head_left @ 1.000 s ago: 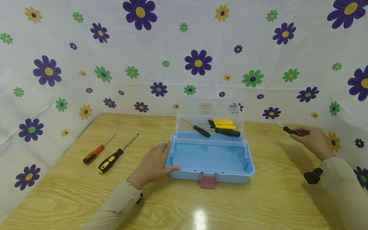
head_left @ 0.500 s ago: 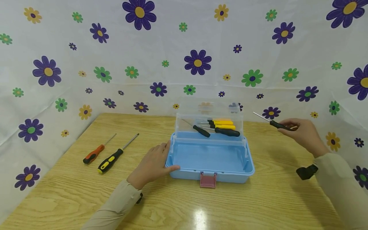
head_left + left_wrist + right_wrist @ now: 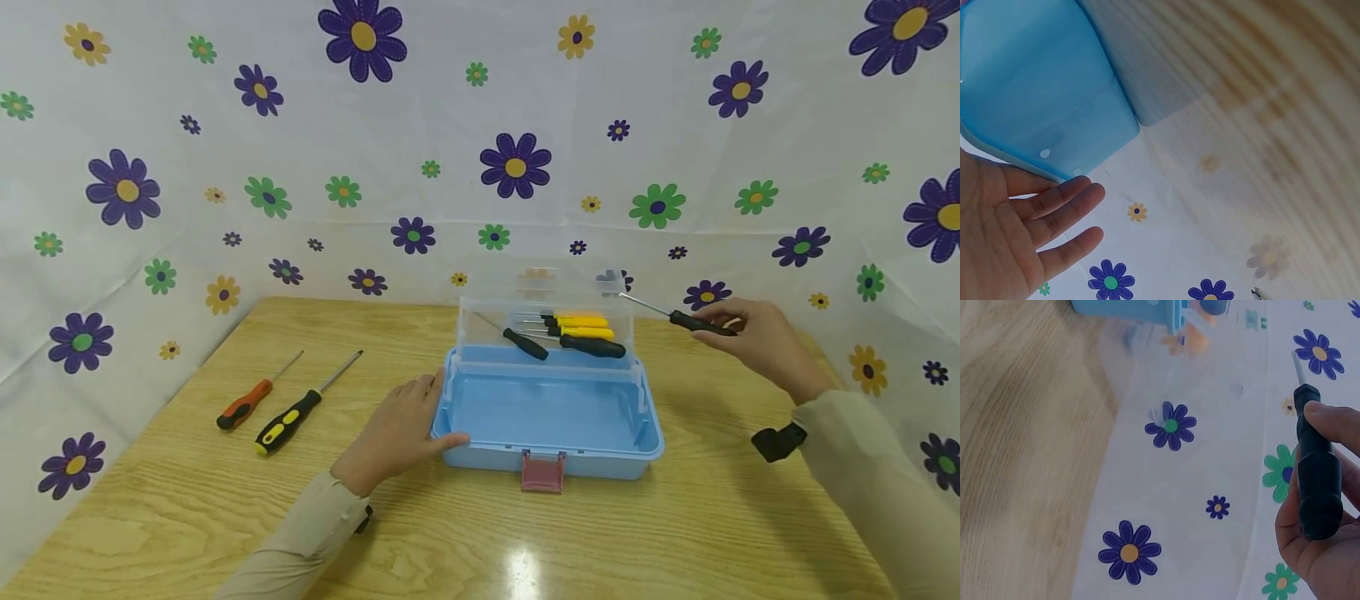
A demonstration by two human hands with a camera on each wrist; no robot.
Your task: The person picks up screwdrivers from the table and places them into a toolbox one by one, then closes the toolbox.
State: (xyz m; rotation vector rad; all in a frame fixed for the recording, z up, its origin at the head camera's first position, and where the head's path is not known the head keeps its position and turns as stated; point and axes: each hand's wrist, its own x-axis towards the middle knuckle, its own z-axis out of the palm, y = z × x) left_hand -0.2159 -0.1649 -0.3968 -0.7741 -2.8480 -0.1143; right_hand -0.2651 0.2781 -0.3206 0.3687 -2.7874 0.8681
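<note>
R hand (image 3: 750, 337), gripping blk screwdriver (image 3: 693, 322), has swung nearer blue box (image 3: 615, 465), approx 2 o'clock, not in yet; L hand (image 3: 397, 429), fingers straight, touches 9 o'clock.

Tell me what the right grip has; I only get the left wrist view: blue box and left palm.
Observer: The right grip holds a black-handled screwdriver.
Operator: Where's its tip pointing?
Observer: Toward the clear section behind the blue base; in the head view the tip overlaps its upper right edge. Can't tell if they touch.
Operator: Handles on the loose tools left of the box?
Observer: One screwdriver has an orange-and-black handle, the other black and yellow.
</note>
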